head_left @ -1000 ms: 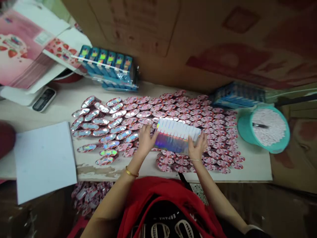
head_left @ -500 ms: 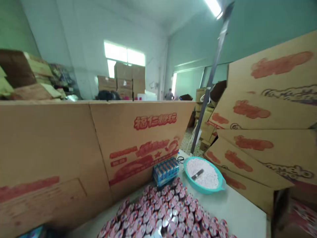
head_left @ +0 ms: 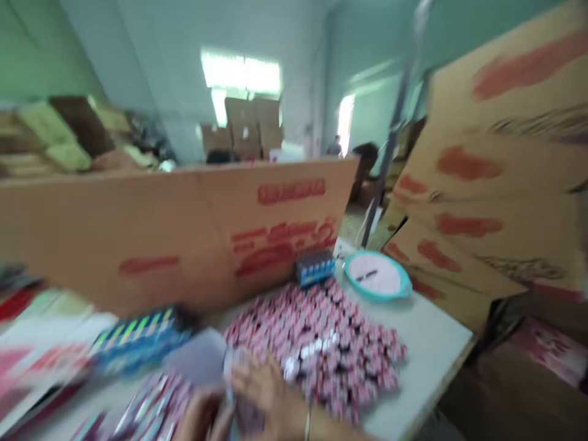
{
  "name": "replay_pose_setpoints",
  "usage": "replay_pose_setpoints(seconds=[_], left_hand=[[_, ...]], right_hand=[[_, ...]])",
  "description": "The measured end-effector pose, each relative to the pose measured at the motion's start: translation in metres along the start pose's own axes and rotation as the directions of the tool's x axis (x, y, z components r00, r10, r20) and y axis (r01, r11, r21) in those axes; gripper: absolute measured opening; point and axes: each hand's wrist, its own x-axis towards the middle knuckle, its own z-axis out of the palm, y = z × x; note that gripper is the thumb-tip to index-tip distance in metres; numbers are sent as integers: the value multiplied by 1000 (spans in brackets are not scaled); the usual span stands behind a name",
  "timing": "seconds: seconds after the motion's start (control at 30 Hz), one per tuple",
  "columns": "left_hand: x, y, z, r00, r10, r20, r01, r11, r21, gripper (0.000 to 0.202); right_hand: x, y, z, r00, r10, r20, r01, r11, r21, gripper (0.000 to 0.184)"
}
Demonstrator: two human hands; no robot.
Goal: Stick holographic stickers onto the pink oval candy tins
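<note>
The whole view is smeared by motion. My right hand [head_left: 264,392], with a thin bracelet at the wrist, is at the bottom edge, its fingers curled on the edge of a grey shiny card sheet [head_left: 199,362]. My left hand [head_left: 202,418] is just below that sheet and only partly in view, its fingers too blurred to read. Beyond the hands, a dense spread of small pink foil-topped cups [head_left: 321,334] covers the white table [head_left: 432,352].
A teal bowl of white bits [head_left: 377,275] stands at the table's far right. Blue packs sit at the back [head_left: 315,268] and at the left [head_left: 138,337]. Pink cartons [head_left: 27,355] lie at the far left. Cardboard walls [head_left: 184,233] surround the table, with stacked boxes [head_left: 496,184] on the right.
The camera swung up from the table to the room and has now tilted partly back down. The hands, out of view half a second ago, are back at the bottom edge.
</note>
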Motion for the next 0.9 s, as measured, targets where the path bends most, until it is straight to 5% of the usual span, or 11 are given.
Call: replay_pose_setpoints(seconds=[0.13, 0.3, 0.4, 0.57, 0.7, 0.83, 0.9], left_hand=[[-44, 8, -26, 977, 101, 190, -118, 990, 81, 21], [-45, -2, -44, 962, 242, 125, -272, 891, 364, 28], [-50, -8, -49, 959, 227, 169, -274, 896, 350, 20], [-52, -41, -64, 992, 39, -117, -11, 974, 225, 24], [-53, -94, -79, 904, -256, -343, 267, 964, -16, 29], [-56, -143, -66, 798, -493, -347, 492, 865, -97, 36], [-55, -153, -46, 824, -456, -336, 507, 858, 80, 36]], right_hand=[[4, -17, 16, 994, 25, 110, -57, 955, 291, 43], [13, -17, 33, 978, 114, 177, -167, 933, 320, 26], [22, -21, 37, 962, 88, 260, -176, 924, 340, 30], [48, 3, 34, 894, 40, 446, -241, 883, 403, 34], [55, 47, 24, 821, 73, 567, -326, 875, 358, 44], [50, 84, 22, 739, 117, 664, -461, 806, 371, 47], [47, 95, 23, 696, 137, 705, -533, 757, 379, 47]])
